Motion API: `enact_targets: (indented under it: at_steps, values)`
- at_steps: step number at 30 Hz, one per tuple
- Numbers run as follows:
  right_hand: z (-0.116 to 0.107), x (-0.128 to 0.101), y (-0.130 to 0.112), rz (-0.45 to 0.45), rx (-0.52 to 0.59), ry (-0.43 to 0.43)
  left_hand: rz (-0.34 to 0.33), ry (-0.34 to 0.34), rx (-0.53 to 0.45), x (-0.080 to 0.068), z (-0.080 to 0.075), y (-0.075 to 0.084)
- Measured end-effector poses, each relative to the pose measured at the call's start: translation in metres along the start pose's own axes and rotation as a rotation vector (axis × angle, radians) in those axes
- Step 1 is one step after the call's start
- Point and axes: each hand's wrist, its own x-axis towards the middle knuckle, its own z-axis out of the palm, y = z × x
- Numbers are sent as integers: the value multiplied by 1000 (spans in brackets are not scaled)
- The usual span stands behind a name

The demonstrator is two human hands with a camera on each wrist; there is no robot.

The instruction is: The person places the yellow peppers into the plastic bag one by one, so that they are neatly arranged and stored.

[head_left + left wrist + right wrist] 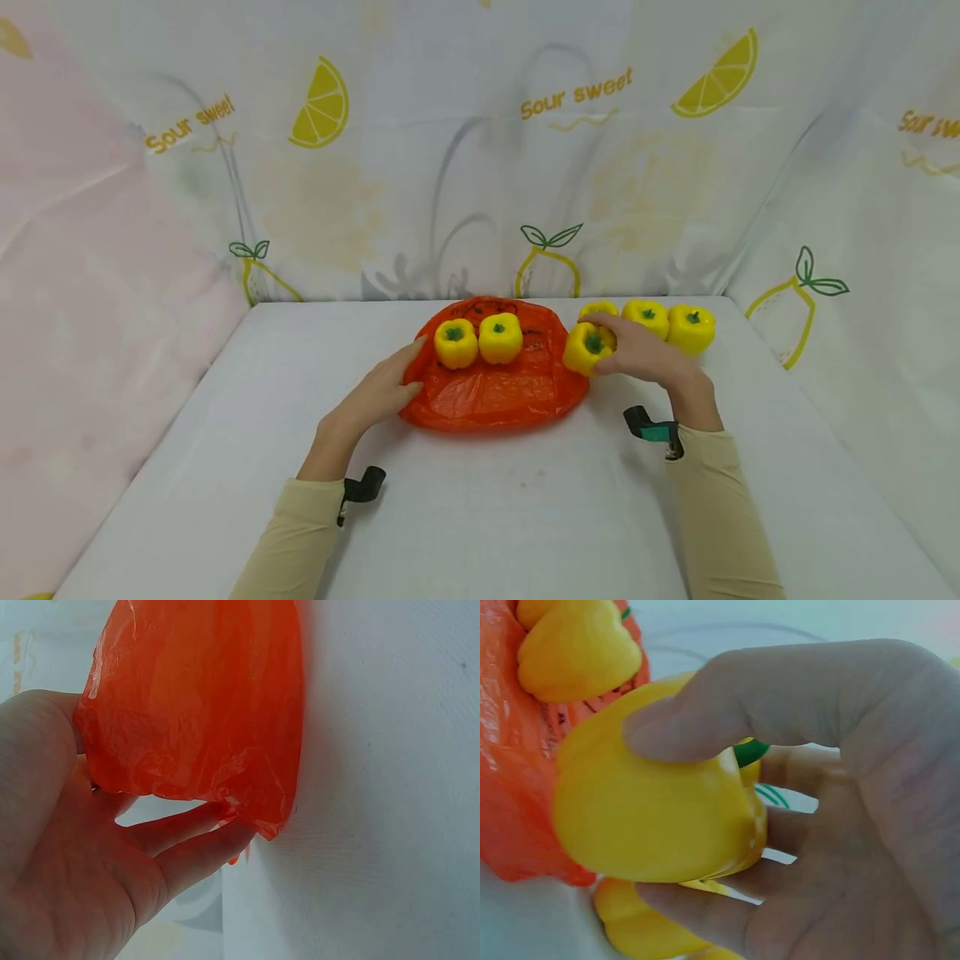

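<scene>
A red-orange plastic bag (pixel 487 396) with dark print lies at the middle of the table. Two yellow bell peppers, a left one (pixel 455 344) and a right one (pixel 500 338), stand on it side by side, green stems showing. My left hand (pixel 384 385) holds the bag's left edge between thumb and fingers; in the left wrist view the bag hides some fingertips. At the bag's right edge, my right hand (pixel 641 354) grips another yellow bell pepper (pixel 660 802), thumb on one side and fingers on the other.
Behind and right of my right hand stand three more yellow peppers: one partly hidden (pixel 598 309), a middle one (pixel 647 317) and a right one (pixel 691 329). A white cloth wall (pixel 420 208) with lemon prints rises at the table's (pixel 510 517) back edge.
</scene>
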Motion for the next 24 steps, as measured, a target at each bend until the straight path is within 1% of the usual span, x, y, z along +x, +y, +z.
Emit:
enact_targets:
  at_steps: [5,8,14,17,21,24]
  values:
    - [14,15,-1,-20,37,35,20,8,2,0,1,-3]
    - [22,24,-1,-50,67,49,36,17,5,0,1,-5]
    - [36,40,-4,-110,97,54,36,19,12,0,1,-6]
    - [41,43,-5,-126,92,33,34,19,15,1,1,-6]
    - [48,49,-2,-132,54,9,30,18,17,2,1,-5]
    - [52,53,-2,-108,33,18,29,18,13,2,1,-5]
